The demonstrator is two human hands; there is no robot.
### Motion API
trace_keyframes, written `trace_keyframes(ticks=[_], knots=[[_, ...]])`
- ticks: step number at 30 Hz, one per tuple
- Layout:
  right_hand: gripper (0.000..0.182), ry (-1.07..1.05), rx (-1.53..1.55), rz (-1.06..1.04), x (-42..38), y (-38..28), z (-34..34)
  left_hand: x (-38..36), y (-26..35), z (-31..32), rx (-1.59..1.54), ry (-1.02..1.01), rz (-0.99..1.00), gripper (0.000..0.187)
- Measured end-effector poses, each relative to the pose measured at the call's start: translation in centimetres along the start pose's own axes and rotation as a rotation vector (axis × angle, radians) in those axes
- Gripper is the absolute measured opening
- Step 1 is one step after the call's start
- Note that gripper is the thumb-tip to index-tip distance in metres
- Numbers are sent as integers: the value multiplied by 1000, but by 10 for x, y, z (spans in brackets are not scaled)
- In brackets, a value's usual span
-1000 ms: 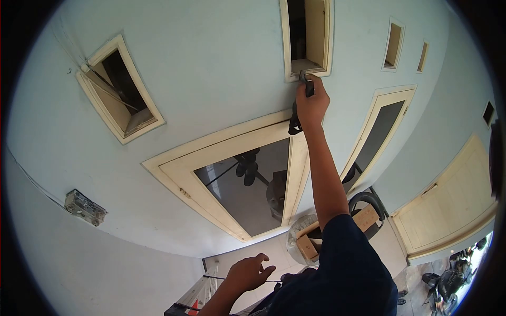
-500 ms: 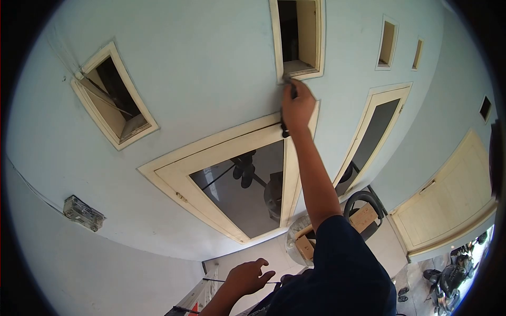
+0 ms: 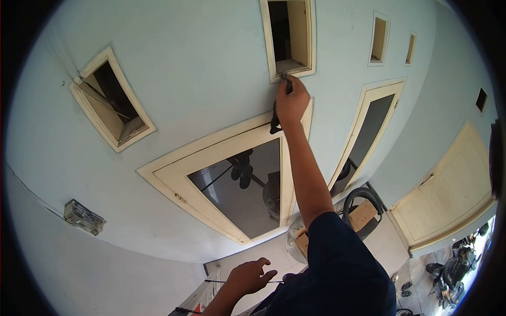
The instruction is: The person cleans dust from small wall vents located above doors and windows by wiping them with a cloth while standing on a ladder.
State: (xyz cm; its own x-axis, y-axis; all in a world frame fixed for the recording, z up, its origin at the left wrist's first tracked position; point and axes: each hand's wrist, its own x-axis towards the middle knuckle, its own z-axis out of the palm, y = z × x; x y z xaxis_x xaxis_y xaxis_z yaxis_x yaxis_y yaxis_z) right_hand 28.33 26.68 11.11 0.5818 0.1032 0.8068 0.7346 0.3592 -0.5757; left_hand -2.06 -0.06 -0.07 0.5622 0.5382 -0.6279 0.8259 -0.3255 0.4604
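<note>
My right hand [image 3: 293, 102] is raised to the lower edge of the upper vent frame [image 3: 295, 72]. Its fingers are closed on a dark, limp-looking item [image 3: 275, 120], whose lower end hangs down beside the wrist over the top of the window frame. What kind of thing it is, I cannot make out, as the hand covers most of it. Lower down, my left hand [image 3: 250, 276] hovers near my body with thumb and fingers apart, holding nothing. A ladder [image 3: 203, 295] stands partly hidden behind the left forearm.
A cream-framed window [image 3: 237, 189] with dark glass fills the wall below. Another vent opening [image 3: 113, 100] is at left, above an electric meter box [image 3: 84, 217]. Chairs with cardboard boxes [image 3: 362, 215] stand on the floor, near a cream door [image 3: 448, 189]. Motorcycles [image 3: 453, 274] are outside.
My right hand has shifted slightly left and up along the vent's bottom edge, and the hanging dark end has swung left. The view has moved a little; my left hand stays put.
</note>
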Motion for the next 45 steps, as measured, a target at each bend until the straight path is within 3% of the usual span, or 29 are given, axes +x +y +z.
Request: trace_keyframes(ticks=[4,8,11,14,21,22,27,30,34,39,41,43,45], knots=[[15,-4,-4,-71,1,2,4,2,-1,2,18,9,12,55],[18,3,7,42,-1,0,6,3,-3,4,-1,-1,21,56],[16,22,12,-38,-1,-2,11,3,-3,3,36,5,4,57],[16,-5,32,111,18,10,-7,3,-3,3,18,25,24,59],[16,-20,69,18,2,-5,1,4,-2,2,35,-14,2,59],[17,0,97,135,4,0,4,4,-3,0,22,-9,-5,59],[16,0,111,89,-2,-5,10,6,-11,-2,33,50,-19,59],[17,-43,106,292,8,-3,-3,6,-9,2,32,33,1,60],[17,2,69,38,-2,-2,8,5,-1,-1,77,-45,1,62],[18,-10,107,259,3,0,6,6,-9,4,56,-16,-13,63],[18,8,94,45,-9,-6,14,7,-11,2,59,9,-28,63],[18,-11,75,-5,-4,1,6,9,-13,5,69,-8,-17,61],[19,-45,98,261,9,6,-2,9,-10,3,61,-17,-12,62]])
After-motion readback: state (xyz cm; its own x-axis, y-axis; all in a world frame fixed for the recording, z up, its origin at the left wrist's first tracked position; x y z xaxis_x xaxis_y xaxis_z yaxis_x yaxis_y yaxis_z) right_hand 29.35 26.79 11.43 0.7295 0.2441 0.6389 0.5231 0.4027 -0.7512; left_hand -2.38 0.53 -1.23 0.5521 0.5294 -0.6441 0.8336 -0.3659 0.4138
